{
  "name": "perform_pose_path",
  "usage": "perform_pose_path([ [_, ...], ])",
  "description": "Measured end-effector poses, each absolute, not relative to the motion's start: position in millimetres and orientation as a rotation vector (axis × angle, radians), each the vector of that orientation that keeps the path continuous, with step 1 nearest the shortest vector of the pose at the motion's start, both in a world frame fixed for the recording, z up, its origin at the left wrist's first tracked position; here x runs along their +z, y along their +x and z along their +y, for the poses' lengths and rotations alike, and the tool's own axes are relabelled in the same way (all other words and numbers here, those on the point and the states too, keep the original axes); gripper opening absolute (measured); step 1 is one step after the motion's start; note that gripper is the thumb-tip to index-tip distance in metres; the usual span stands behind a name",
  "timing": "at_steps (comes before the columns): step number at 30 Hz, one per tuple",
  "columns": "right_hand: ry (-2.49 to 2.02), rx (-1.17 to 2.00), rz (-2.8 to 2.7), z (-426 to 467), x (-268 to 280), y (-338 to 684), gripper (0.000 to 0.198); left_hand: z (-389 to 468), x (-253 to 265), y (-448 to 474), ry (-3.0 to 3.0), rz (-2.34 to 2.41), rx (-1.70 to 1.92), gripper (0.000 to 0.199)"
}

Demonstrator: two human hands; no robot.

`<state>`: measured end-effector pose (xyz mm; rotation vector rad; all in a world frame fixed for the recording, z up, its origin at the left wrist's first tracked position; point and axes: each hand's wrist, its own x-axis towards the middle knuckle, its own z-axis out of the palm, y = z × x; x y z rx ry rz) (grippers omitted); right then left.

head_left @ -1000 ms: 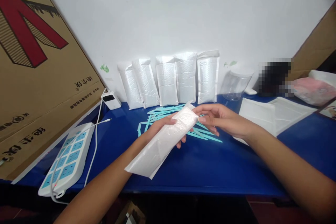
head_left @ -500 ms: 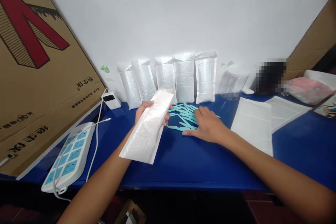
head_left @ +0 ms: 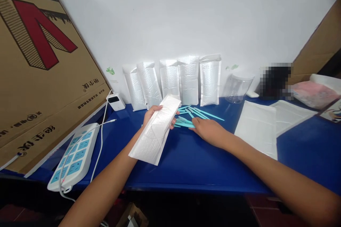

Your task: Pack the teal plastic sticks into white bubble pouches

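My left hand [head_left: 151, 114] is closed around a white bubble mailer [head_left: 153, 133], which tilts with its upper end leaning right. Thumb on the front, the other fingers reach behind and show at its right edge. My right hand [head_left: 209, 130] grips a bunch of slim turquoise plastic sticks [head_left: 183, 123] just right of the mailer. Their left ends are partly hidden by the left fingers and the mailer. More loose turquoise sticks [head_left: 204, 112] lie on the blue table [head_left: 197, 170] behind the right hand.
Several padded mailers [head_left: 189, 81] stand against the wall. Flat mailers [head_left: 257, 127] and a clear plastic tub [head_left: 237, 88] are on the right. At left are a power strip [head_left: 74, 158], a white power bank [head_left: 116, 102], cables and a big carton [head_left: 45, 78].
My right hand has gathered a bunch of the turquoise sticks from the spread pile and drawn them left beside the mailer. The left hand still holds the mailer. The view has shifted slightly.
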<state>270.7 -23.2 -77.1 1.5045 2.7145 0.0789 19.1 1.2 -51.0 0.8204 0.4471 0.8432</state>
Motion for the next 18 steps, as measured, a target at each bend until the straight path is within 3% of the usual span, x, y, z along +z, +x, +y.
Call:
perform_pose_path([
  [6, 1.652, -0.344, 2.841, -2.0, -65.1, 315.4, 0.037, 3.4, -51.8, 17.7, 0.805, 0.432, 0.835, 0.062],
  [14, 1.539, -1.400, 2.945, 8.1, -41.2, 356.3, 0.058, 4.9, -65.7, 23.0, 0.819, 0.322, 0.598, 0.068],
  [18, 1.543, -1.504, 2.850, 2.5, -34.3, 358.6, 0.061, 3.5, -69.8, 24.6, 0.844, 0.270, 0.479, 0.071],
])
